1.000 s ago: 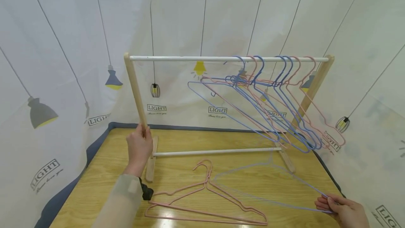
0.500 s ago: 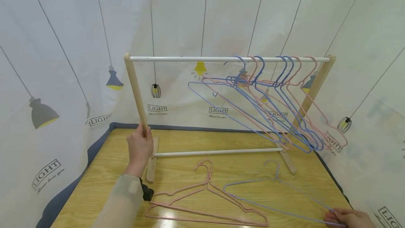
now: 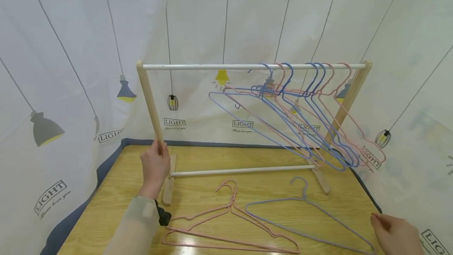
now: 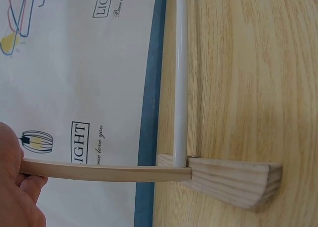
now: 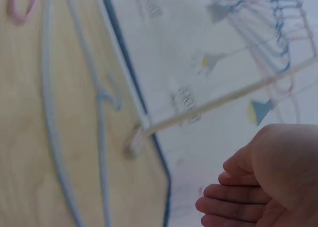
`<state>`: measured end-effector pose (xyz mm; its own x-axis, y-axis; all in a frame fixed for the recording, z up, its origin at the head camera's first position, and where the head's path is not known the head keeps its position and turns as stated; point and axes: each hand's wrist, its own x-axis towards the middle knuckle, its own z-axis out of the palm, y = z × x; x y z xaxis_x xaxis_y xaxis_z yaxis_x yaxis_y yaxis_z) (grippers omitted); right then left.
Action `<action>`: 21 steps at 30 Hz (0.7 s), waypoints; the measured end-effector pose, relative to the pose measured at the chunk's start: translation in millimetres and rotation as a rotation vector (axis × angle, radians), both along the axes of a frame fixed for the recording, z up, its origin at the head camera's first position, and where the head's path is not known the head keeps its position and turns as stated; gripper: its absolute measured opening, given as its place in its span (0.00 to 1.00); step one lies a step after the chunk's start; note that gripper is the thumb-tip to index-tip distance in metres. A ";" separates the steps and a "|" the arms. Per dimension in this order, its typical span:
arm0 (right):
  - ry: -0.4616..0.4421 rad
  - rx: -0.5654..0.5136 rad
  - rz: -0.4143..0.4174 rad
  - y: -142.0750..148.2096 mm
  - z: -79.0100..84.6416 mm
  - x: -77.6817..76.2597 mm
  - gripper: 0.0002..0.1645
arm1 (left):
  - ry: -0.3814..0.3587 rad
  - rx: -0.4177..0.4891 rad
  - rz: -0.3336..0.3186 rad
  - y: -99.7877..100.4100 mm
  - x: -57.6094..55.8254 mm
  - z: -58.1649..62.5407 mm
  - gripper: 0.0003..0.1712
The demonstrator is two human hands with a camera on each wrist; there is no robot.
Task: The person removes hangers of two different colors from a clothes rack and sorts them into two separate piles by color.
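Observation:
My left hand (image 3: 155,168) grips the left wooden post (image 3: 150,105) of a hanger rack, low on the post; the left wrist view shows fingers around the post (image 4: 109,173). On the table's right side lies a light blue hanger (image 3: 303,198), its hook pointing toward the rack. Just right of this hanger's corner, my right hand (image 3: 398,234) holds nothing. In the right wrist view its fingers (image 5: 231,193) are bent loosely, apart from the hanger. Two overlapping pink hangers (image 3: 231,204) lie to the left of the blue one.
Several blue and pink hangers (image 3: 291,78) hang on the right half of the rack's white top bar (image 3: 198,67). A white lower bar (image 3: 240,170) joins the wooden feet (image 3: 322,181). Lamp-printed fabric (image 3: 198,19) surrounds the wooden table (image 3: 106,200).
My right hand has lowered the light blue hanger onto the table beside the pink ones and let go of it. The left hand stays on the post.

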<state>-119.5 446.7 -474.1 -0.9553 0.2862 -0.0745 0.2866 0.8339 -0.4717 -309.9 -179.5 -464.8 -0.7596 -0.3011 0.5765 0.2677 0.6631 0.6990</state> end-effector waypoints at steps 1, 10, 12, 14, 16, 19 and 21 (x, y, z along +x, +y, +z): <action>0.054 0.007 -0.009 -7.9 6.5 0.2 0.29 | 0.000 0.000 0.000 -0.1 0.0 0.1 0.06; 0.463 -0.120 0.026 -85.1 69.6 9.4 0.19 | 0.029 -0.011 -0.001 -2.3 -1.7 -2.4 0.07; 0.548 -0.181 0.076 -100.6 82.2 6.6 0.15 | 0.047 -0.024 0.000 -3.6 -2.5 -3.6 0.08; 0.630 -0.251 0.129 -115.5 93.3 0.0 0.12 | 0.058 -0.036 0.004 -4.9 -3.6 -4.9 0.09; 0.723 -0.311 0.198 -128.7 100.6 -11.0 0.11 | 0.063 -0.039 0.005 -5.6 -4.3 -5.7 0.10; 0.823 -0.362 0.286 -144.2 105.7 -30.2 0.14 | 0.062 -0.030 -0.004 -4.7 -4.4 -6.0 0.09; 0.848 -0.370 0.309 -150.4 105.3 -41.7 0.15 | 0.057 -0.021 -0.012 -2.0 -3.4 -5.4 0.08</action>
<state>-161.2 296.4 -368.8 -0.7626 0.1105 0.6374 -0.4753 0.5725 -0.6680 -313.3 -181.5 -470.2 -0.7290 -0.2797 0.6247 0.3144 0.6738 0.6687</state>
